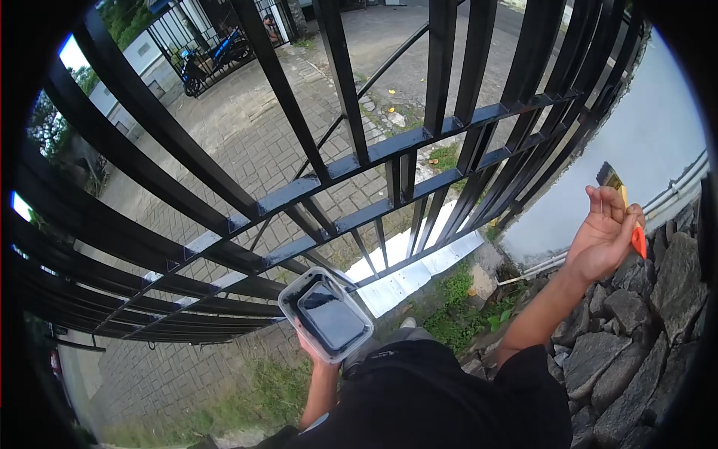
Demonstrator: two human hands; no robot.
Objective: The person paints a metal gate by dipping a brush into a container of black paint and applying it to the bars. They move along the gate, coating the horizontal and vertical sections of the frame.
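My right hand [607,228] is raised at the right, its thumb and fingers closed on a paintbrush [614,179] with dark bristles pointing up and an orange handle end below. At the lower middle, my left hand [315,349] holds a clear plastic container [325,314] from its left side and underneath. Dark, glossy paint lies in the container. A black metal gate [374,153] with upright bars and two crossbars stands in front of me. The container is close to the gate's lower edge; the brush is away from the bars.
White sheets [400,288] lie on the ground under the gate. A grey wall [557,194] with pipes and a bank of rough stones [594,359] are at the right. Beyond the gate are paving [247,142], a blue motorcycle [217,56] and a person [270,28].
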